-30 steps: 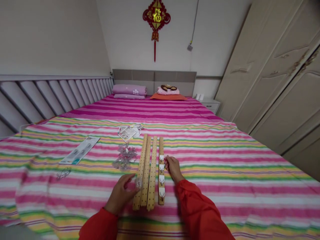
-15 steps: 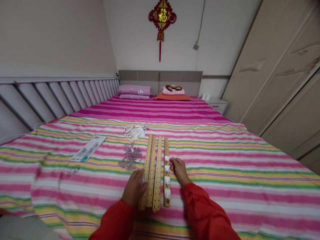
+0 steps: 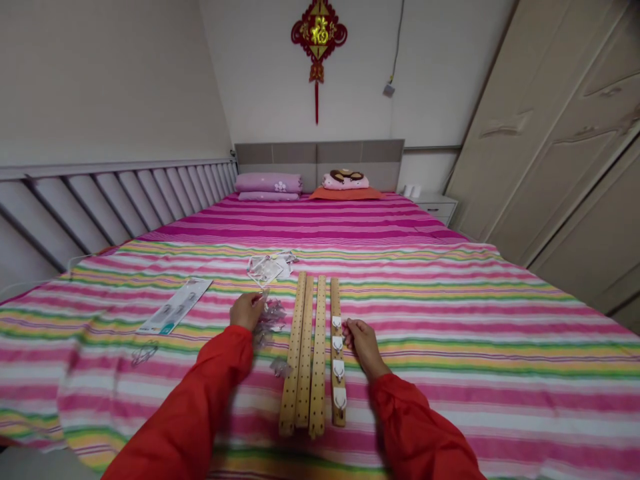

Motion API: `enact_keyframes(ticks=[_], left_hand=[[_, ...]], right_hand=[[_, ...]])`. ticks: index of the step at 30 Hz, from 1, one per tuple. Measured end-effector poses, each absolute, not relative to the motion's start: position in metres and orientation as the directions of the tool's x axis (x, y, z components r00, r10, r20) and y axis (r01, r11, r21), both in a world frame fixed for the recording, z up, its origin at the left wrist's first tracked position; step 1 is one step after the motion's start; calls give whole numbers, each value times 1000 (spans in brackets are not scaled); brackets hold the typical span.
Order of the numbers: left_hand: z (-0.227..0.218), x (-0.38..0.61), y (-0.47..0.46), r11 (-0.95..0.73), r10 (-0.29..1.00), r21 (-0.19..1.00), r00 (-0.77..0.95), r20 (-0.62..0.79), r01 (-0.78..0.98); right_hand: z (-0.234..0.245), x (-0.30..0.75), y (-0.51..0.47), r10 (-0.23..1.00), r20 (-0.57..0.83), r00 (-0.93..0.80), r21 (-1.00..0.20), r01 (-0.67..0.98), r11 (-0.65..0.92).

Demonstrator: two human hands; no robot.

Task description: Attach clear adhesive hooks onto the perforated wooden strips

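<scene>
Several perforated wooden strips [image 3: 306, 347] lie side by side on the striped bedspread [image 3: 450, 320]. The rightmost strip [image 3: 337, 353] carries several white hooks. My right hand [image 3: 363, 343] rests against that strip, its fingers curled and pinching at the upper hooks. My left hand [image 3: 247, 309] reaches forward to a pile of clear plastic hooks [image 3: 270, 319], fingers closed at the pile. One clear hook [image 3: 280, 367] lies beside the leftmost strip.
A flat blister package [image 3: 174, 306] and a small wire piece [image 3: 143, 353] lie at the left. More clear packaging [image 3: 267, 267] sits past the strips. Pillows [image 3: 270, 183] lie at the headboard, a wardrobe [image 3: 565, 153] stands on the right, and a slatted rail [image 3: 125, 200] runs along the left.
My left hand has left the near end of the strips and moved forward to the pile of clear hooks, leaving one clear hook beside the strips. The right hand has stayed at the hooks.
</scene>
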State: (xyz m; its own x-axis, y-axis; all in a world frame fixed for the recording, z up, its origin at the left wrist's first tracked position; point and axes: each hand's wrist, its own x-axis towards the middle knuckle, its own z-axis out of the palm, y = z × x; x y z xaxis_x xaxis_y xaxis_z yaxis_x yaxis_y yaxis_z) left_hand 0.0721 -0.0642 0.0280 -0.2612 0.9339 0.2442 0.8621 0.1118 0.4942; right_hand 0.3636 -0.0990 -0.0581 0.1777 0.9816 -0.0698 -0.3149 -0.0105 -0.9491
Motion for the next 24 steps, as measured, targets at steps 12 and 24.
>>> enact_keyframes(ticks=[12,24], left_hand=[[36,74,-54,342,928,310,-372,41,887],[32,69,-42,340,919,489,-394,8,803]], right_hand=[[-57,364,-100,983,-65,171,-938,-347,-2],[-56,365,-100,982,-65,176,-944,-331,-3]])
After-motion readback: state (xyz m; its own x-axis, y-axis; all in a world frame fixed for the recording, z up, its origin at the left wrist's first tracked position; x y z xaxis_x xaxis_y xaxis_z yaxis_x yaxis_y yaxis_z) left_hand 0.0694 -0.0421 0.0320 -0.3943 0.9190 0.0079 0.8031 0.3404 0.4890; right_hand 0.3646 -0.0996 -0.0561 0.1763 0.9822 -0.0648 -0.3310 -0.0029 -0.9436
